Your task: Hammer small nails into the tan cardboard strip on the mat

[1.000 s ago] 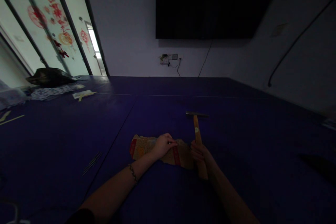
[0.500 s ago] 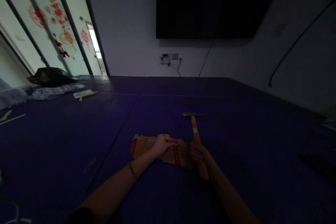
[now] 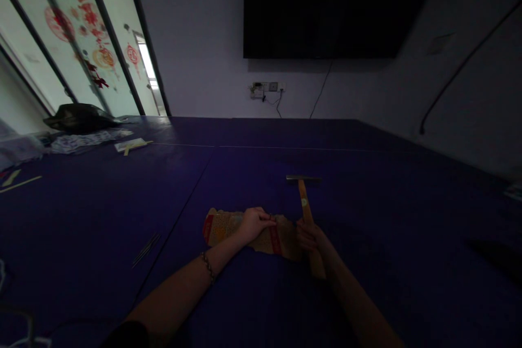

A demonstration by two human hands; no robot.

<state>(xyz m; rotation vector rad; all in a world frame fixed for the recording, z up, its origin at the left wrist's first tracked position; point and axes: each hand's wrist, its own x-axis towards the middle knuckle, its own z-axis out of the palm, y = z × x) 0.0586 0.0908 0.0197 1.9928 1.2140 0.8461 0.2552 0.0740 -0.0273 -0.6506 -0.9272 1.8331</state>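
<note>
My right hand [image 3: 309, 237] is wrapped round the wooden handle of a hammer [image 3: 304, 201], whose narrow metal head points away from me. A flat, ragged-edged piece of printed cardboard [image 3: 222, 225], tan with red bands, lies on the blue surface. My left hand [image 3: 256, 224] rests on the middle of that cardboard, thumb and fingers pinched together near its upper edge. What the pinch holds, if anything, is too small and dark to make out. The right hand is just beside the cardboard's right end.
Several thin metal rods [image 3: 145, 249] lie on the blue surface [image 3: 253, 174] to the left. Farther left are pale wooden strips [image 3: 21, 184], a white packet [image 3: 130, 144] and a black bag [image 3: 79, 118]. A screen [image 3: 338, 8] hangs on the wall above a socket panel [image 3: 268, 87].
Both hands, the hammer and the cardboard stay almost in place. The whole view has shifted very slightly.
</note>
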